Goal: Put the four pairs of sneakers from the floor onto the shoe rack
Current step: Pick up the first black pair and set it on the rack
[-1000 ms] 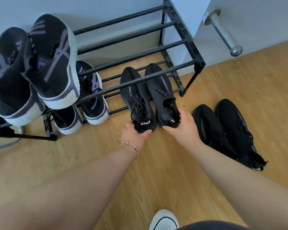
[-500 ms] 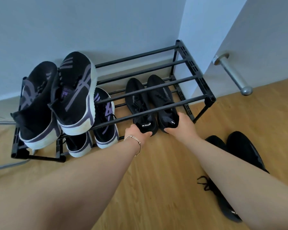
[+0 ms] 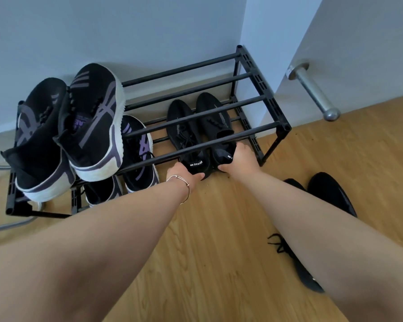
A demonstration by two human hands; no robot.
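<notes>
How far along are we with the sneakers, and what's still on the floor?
Two black-and-purple pairs look racked: one on the top shelf, one on the bottom shelf. In hand: the left hand and right hand are at the heels of an all-black pair on the bottom shelf of the shoe rack. Left: one all-black pair on the floor, partly hidden by the right arm.
</notes>
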